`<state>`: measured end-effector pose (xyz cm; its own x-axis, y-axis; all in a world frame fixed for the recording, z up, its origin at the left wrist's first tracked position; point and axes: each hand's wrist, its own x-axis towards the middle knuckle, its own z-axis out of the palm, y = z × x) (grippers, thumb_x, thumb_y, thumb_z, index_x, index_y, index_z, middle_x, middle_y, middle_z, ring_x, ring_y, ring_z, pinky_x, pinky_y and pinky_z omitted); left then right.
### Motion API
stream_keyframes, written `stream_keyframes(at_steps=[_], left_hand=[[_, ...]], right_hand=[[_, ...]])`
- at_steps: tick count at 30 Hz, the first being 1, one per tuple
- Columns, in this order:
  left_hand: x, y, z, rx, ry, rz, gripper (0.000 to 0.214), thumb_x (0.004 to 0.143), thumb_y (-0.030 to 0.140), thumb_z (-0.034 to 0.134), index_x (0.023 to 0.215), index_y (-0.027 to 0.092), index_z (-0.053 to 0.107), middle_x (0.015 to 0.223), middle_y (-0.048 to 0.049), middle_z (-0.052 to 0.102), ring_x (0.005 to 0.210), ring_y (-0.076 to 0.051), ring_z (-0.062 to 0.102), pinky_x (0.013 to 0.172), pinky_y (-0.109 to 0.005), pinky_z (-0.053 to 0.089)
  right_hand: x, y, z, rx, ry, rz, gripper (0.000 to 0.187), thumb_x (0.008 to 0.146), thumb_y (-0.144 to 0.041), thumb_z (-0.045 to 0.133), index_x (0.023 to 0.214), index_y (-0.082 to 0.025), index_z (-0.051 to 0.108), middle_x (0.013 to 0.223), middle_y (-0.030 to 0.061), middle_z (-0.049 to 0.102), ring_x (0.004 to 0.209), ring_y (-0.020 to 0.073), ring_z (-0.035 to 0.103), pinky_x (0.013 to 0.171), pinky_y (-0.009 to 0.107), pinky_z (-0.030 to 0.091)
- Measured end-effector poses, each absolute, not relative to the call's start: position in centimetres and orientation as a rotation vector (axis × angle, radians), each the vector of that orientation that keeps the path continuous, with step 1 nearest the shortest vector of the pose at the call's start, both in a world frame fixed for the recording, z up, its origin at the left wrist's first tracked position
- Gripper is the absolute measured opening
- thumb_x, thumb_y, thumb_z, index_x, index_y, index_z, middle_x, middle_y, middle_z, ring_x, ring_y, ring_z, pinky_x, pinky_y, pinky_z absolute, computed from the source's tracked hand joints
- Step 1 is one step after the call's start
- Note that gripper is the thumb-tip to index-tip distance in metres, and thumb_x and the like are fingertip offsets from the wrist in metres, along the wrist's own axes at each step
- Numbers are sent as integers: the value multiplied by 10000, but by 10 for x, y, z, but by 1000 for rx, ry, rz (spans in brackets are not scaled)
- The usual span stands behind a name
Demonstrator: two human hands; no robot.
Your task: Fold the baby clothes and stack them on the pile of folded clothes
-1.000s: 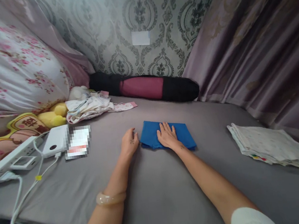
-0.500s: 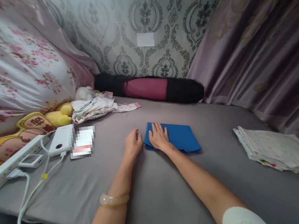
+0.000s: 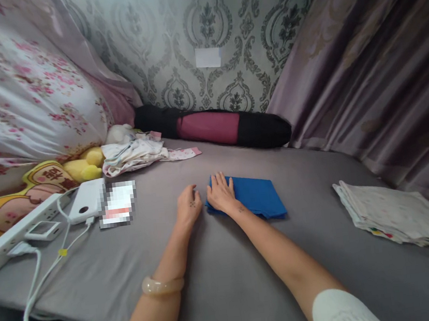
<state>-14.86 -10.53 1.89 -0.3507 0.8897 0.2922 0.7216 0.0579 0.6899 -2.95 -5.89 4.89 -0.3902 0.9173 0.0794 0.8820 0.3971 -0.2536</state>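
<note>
A folded blue cloth (image 3: 259, 192) lies flat on the grey bed sheet in front of me. My right hand (image 3: 220, 193) rests palm down on its left part, fingers stretched out and open. Just left of the cloth's edge, my left hand (image 3: 189, 205) sits on the sheet, apart from the cloth. Its fingers are loosely bent, with a gap between thumb and forefinger, and nothing shows in it. The palm side of each hand is hidden.
To the right is a stack of folded pale cloths (image 3: 401, 213). A black and maroon bolster (image 3: 208, 129) lies along the wall. On the left are crumpled clothes (image 3: 136, 156), a blurred phone-like object (image 3: 119, 203), a white power bank (image 3: 87, 201) and a power strip (image 3: 20, 234) with cables.
My right hand has slid slightly left and away from me over the blue cloth. My left hand stays almost where it was beside it.
</note>
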Motion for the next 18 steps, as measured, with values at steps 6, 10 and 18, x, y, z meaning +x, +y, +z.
stream_keyframes(at_steps=[6, 10, 18], left_hand=[[-150, -107, 23, 1655, 2131, 1119, 340, 865, 186, 420, 1144, 128, 606, 1070, -127, 687, 982, -213, 637, 909, -354, 488], [-150, -107, 24, 1673, 2111, 1111, 341, 864, 185, 422, 1151, 135, 600, 1088, -118, 685, 1017, -210, 630, 928, -352, 482], [-136, -110, 23, 1930, 2008, 1064, 357, 899, 200, 383, 1207, 157, 559, 1178, -126, 648, 1141, -212, 580, 992, -363, 444]], right_hand=[[-42, -58, 36, -1601, -2483, 288, 584, 937, -324, 268, 1449, -49, 329, 1551, 139, 221, 1443, 239, 111, 1151, 481, 60], [-42, -59, 31, -1601, -2472, 301, 582, 926, -309, 283, 1446, -53, 336, 1553, 130, 221, 1446, 228, 92, 1157, 467, 35], [-17, -55, 50, -1538, -2412, 463, 567, 977, -339, 168, 1476, -89, 268, 1565, 110, 195, 1444, 204, 113, 1154, 441, 107]])
